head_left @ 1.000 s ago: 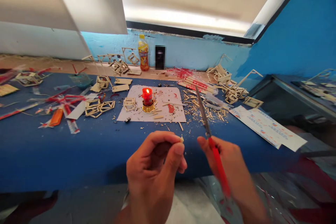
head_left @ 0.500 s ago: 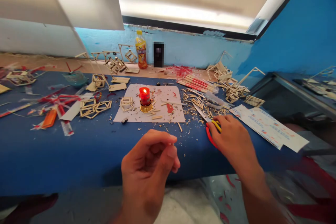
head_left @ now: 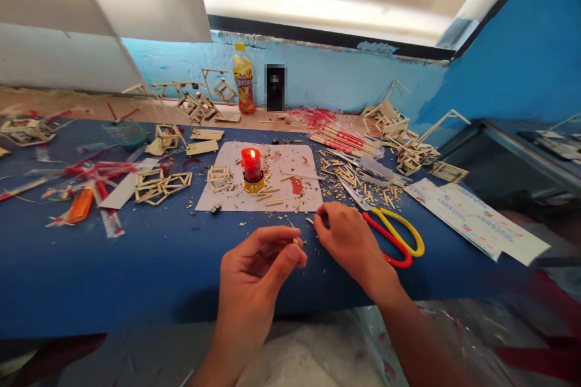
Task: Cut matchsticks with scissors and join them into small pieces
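My left hand (head_left: 261,266) is raised over the blue table's front part, thumb and fingers pinched on a tiny pale wooden piece (head_left: 296,240). Just right of it, my right hand (head_left: 347,242) has its fingertips together beside a short wooden stick (head_left: 310,221) on the table; whether it grips the stick is unclear. Scissors (head_left: 394,236) with red and yellow handles lie partly behind my right wrist. Ahead, a lit red candle (head_left: 251,163) in a gold holder stands on a white sheet (head_left: 213,201), among short sticks and crumbs.
Stick frames (head_left: 157,186) and an orange object (head_left: 80,205) lie left. Cut sticks (head_left: 354,175), stick bundles (head_left: 345,140) and printed papers (head_left: 476,217) lie right. A drink bottle (head_left: 244,81) and a dark pixelated object (head_left: 275,87) stand at the back wall.
My right hand has let go of the scissors and moved left, close to my left hand. The small piece in my left pinch shows more clearly.
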A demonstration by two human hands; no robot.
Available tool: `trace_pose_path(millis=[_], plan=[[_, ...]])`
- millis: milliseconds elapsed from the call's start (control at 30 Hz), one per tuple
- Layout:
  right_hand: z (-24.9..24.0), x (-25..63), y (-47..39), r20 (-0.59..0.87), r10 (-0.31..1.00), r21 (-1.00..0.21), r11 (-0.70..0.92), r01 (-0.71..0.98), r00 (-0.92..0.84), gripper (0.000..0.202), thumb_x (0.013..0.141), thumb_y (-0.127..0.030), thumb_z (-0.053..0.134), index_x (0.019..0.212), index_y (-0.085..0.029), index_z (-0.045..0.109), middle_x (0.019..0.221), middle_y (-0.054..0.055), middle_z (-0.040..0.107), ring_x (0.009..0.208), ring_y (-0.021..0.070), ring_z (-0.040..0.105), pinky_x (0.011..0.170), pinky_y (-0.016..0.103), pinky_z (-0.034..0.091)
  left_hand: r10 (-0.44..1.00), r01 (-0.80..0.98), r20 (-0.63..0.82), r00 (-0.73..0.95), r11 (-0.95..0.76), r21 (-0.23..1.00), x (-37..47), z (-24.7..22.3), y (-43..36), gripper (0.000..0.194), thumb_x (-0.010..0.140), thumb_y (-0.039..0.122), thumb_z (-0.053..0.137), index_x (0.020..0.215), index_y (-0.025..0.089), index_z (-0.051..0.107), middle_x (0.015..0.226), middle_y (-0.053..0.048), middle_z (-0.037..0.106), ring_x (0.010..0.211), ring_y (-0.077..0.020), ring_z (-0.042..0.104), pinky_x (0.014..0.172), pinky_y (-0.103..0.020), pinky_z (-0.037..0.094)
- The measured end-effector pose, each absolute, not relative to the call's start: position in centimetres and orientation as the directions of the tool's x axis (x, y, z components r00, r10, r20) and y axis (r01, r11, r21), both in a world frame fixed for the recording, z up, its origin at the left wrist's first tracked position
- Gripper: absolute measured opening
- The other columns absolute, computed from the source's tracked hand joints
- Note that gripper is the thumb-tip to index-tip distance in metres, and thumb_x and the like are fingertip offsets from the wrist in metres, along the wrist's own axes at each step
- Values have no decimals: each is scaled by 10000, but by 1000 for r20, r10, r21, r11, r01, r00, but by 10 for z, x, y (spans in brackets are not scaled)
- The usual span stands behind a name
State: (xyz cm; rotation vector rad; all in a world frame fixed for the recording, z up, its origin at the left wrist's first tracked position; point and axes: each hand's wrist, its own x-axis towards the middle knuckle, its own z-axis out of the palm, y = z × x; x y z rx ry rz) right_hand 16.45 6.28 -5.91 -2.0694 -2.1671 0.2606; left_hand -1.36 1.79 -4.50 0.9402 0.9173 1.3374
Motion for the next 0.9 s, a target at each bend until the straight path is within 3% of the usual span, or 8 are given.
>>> trace_pose_path(millis=[67,233,400,533,633,733,833,900], plan=[[-57,167,60,-16,998,-235,55,970,-61,157,1053,-282,642,1011,-152,720,962,31,755,902,197,740,859,404,608,999,-389,-3,39,18,921,-14,-45,19,77,909,188,833,951,250,849,767,20,792,699,-96,728,703,-146,576],[-56,168,57,25,987,-290,158,944,-158,207,1034,-167,585,1002,-156,789,1051,113,766,1022,251,716,944,378,532,1000,-402,16,16,-8,916,-18,-48,20,94,917,175,820,970,248,847,805,16,786,696,-104,722,704,-169,578],[-59,165,59,56,982,-355,187,916,-179,233,994,-126,569,906,-141,784,967,148,766,966,300,709,870,403,510,999,-398,-3,35,16,917,-18,-48,18,111,905,158,831,953,256,852,782,20,794,714,-98,728,720,-148,567],[-51,171,57,63,989,-505,147,851,-133,168,954,-147,621,871,-152,767,829,108,784,795,280,734,783,412,523,999,-418,-7,40,24,908,-17,-47,19,104,908,171,829,949,264,852,784,21,797,674,-96,727,691,-153,578],[-35,178,44,75,985,-687,166,707,-158,120,951,-223,671,861,-207,748,771,14,781,709,197,736,710,318,553,997,-449,-20,68,49,892,-16,-46,20,116,901,160,835,953,262,851,794,24,802,678,-86,733,698,-137,585],[-15,178,24,124,976,-836,201,510,-180,129,976,-304,656,904,-235,738,850,-6,800,791,174,769,746,281,601,989,-504,-57,139,120,856,-15,-42,19,148,898,152,839,992,266,850,813,24,812,686,-80,749,699,-122,594],[-2,171,7,107,979,-967,143,209,-173,82,979,-256,677,947,-268,751,948,-11,831,882,175,789,812,290,622,972,-557,-94,213,200,806,-14,-37,13,154,879,157,860,990,265,856,808,24,821,678,-84,767,691,-122,611],[1,165,0,72,984,-994,85,75,-165,93,973,-213,698,956,-281,759,934,-21,836,884,163,787,816,273,622,964,-572,-111,243,235,786,-15,-33,10,154,867,150,871,970,264,862,801,20,832,677,-88,777,692,-122,618]])
